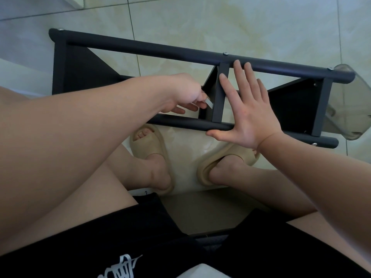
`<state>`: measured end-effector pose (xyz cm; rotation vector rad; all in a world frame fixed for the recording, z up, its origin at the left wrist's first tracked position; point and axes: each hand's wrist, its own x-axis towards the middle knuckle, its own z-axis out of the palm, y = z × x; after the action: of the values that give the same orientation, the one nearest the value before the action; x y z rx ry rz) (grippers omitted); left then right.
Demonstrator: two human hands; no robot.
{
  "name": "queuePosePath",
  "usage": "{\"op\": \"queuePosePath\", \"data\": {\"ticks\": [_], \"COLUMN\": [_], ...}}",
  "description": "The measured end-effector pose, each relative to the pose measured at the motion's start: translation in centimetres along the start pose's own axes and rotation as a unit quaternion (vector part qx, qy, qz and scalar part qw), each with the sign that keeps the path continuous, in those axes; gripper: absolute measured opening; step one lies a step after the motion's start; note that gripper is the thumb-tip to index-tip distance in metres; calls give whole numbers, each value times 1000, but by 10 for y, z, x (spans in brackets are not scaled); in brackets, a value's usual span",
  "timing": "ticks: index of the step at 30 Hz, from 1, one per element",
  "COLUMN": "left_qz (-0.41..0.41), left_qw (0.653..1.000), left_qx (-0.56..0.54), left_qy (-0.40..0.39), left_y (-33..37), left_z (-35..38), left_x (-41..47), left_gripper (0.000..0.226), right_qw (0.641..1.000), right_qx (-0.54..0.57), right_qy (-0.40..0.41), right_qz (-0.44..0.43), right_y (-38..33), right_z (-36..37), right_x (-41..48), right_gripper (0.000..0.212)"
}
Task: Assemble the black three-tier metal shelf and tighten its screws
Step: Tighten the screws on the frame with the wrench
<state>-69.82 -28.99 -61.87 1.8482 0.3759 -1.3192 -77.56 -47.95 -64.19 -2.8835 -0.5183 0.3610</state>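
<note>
The black shelf point(80, 73) lies on its side on the tiled floor point(220, 21) in front of the seated person. Its two long tubes run across the view, and a screw head point(61, 30) shows at the far-left corner. Moving right, the left hand point(186, 93) reaches in between the tubes toward the middle tier panel point(210, 79). Its fingers point(200, 105) are curled and pinch a small silver tool point(209, 102), probably a flat wrench or hex key, though too little shows to be sure. The fastener it addresses is hidden behind the hand. Just beside it stands the middle crossbar point(219, 93). To the right of that bar, the right hand point(249, 113) lies flat across the frame with fingers straight and spread, holding nothing. Its fingertips reach the far tube point(160, 48) and its thumb rests against the near tube point(180, 122). The step looks like tightening the middle tier's joint. To do it well, the tool should be seated fully before turning, and the turns kept short, since the gap between panel and crossbar is tight. The flat hand should bear down so the frame cannot rock or slide on the smooth tile. Further right sits another tier panel point(291, 105), and a clear plastic container point(351, 101) stands at the frame's end.
</note>
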Motion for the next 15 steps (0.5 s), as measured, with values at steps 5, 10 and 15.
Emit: {"op": "queuePosePath", "data": {"ticks": [5,10,15], "left_qz": [11,15,22], "left_qw": [999,998,996], "left_qx": [28,55,81], "left_qy": [-11,-25,-29], "left_y": [-1,-2,-3], "left_z": [-2,-6,-8], "left_x": [0,-1,-2], "left_gripper": [20,22,23], "right_qw": [1000,1000,1000], "right_qx": [-1,1,0], "right_qy": [1,1,1], "right_qz": [-1,0,0], "right_y": [0,0,0], "right_z": [-1,-1,-1], "right_x": [0,0,0], "right_gripper": [119,119,120]}}
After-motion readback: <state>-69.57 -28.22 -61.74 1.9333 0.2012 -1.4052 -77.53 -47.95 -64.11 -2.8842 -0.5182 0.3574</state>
